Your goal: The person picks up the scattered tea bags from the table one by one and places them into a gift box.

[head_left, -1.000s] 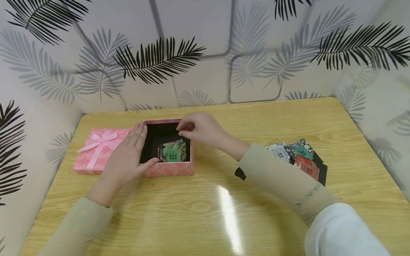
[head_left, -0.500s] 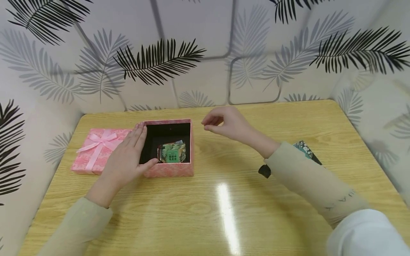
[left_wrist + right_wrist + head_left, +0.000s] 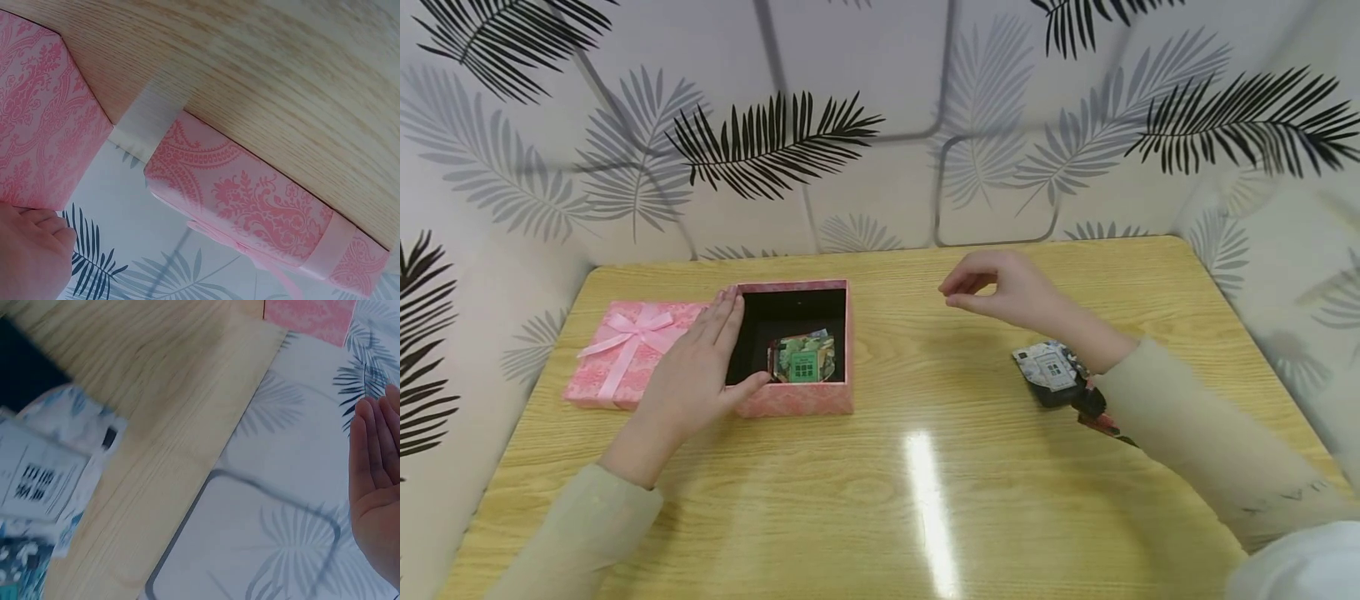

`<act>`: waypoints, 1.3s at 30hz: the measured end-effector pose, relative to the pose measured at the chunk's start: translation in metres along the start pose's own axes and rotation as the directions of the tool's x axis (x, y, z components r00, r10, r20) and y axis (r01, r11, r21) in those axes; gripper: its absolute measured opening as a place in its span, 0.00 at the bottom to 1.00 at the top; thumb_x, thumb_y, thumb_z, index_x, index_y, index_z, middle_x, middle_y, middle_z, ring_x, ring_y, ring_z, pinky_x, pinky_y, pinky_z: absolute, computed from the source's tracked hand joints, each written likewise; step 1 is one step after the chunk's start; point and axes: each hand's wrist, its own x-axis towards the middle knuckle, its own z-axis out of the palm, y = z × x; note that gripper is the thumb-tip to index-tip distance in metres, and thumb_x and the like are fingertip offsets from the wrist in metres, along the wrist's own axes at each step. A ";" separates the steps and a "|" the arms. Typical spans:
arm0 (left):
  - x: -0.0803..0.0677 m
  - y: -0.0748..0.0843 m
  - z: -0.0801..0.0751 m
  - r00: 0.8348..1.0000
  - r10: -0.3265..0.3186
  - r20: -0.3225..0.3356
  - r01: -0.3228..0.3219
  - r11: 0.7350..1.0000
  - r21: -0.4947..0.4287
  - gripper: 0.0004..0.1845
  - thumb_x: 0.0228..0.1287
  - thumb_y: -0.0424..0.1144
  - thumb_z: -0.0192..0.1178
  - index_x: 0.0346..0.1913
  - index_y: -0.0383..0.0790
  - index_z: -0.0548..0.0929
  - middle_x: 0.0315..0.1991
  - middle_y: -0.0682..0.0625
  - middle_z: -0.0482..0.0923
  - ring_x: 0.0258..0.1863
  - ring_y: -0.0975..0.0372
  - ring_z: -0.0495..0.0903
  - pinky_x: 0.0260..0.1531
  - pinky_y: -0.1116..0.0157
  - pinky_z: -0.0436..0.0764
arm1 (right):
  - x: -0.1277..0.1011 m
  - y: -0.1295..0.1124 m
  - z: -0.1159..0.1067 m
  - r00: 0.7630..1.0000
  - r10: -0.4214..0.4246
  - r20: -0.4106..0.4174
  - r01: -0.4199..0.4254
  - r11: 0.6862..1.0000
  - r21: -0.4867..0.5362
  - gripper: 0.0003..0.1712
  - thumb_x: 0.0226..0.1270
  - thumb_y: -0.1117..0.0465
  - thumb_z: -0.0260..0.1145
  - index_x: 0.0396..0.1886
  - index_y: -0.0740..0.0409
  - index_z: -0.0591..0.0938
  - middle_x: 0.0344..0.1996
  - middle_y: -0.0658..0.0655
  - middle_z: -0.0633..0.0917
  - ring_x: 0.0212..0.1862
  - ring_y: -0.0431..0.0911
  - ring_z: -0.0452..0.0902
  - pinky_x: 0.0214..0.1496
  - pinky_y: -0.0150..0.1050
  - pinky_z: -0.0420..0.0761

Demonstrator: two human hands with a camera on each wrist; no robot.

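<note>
My left hand (image 3: pixel 694 358) rests with fairly straight fingers along the left rim of a pink patterned box (image 3: pixel 797 403), whose inside is black. Several flat printed sachets lie in the box, a green one (image 3: pixel 805 358) on top. In the left wrist view the fingertips of my left hand (image 3: pixel 37 250) touch the box's edge (image 3: pixel 47 106). My right hand (image 3: pixel 1003 287) hovers over the table, fingers loosely bent and holding nothing. Below it lies a white-and-blue sachet (image 3: pixel 1048 367), also large in the right wrist view; my right forearm hides part of the pile.
The pink lid (image 3: pixel 625 354) with a ribbon bow lies left of the box, partly behind my left hand. Beside the white sachet are a red sachet (image 3: pixel 1101 427) and black pieces. A leaf-patterned wall covering (image 3: pixel 865 192) stands behind the wooden table (image 3: pixel 820 500).
My right hand has moved right, from above the box to near the sachet pile, its forearm now covering other sachets. My left hand and the box stay put.
</note>
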 end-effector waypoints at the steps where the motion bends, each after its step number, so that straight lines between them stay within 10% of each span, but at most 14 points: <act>1: 0.000 0.000 0.000 1.000 -0.001 0.000 0.001 1.000 -0.001 0.55 0.72 0.59 0.62 0.85 0.27 0.48 0.87 0.34 0.45 0.86 0.41 0.50 0.83 0.42 0.58 | -0.003 0.003 -0.003 1.000 -0.002 -0.008 0.002 1.000 -0.007 0.07 0.70 0.69 0.74 0.45 0.60 0.91 0.42 0.59 0.93 0.42 0.39 0.88 0.48 0.27 0.86; 27: 0.000 0.001 -0.003 1.000 -0.015 0.014 0.015 1.000 -0.005 0.55 0.73 0.59 0.62 0.85 0.29 0.46 0.87 0.35 0.44 0.87 0.42 0.48 0.84 0.42 0.57 | -0.083 0.062 -0.058 0.988 0.130 -0.082 -0.142 0.978 -0.156 0.13 0.65 0.68 0.78 0.49 0.61 0.90 0.46 0.62 0.91 0.42 0.23 0.81 0.48 0.15 0.79; 39: 0.000 0.001 -0.003 1.000 -0.015 0.016 0.015 1.000 0.001 0.55 0.73 0.62 0.59 0.85 0.29 0.47 0.87 0.35 0.44 0.87 0.42 0.48 0.84 0.43 0.57 | -0.105 0.090 -0.056 0.962 0.270 -0.027 -0.270 0.942 -0.199 0.21 0.64 0.61 0.80 0.55 0.62 0.89 0.50 0.62 0.91 0.47 0.40 0.88 0.50 0.26 0.84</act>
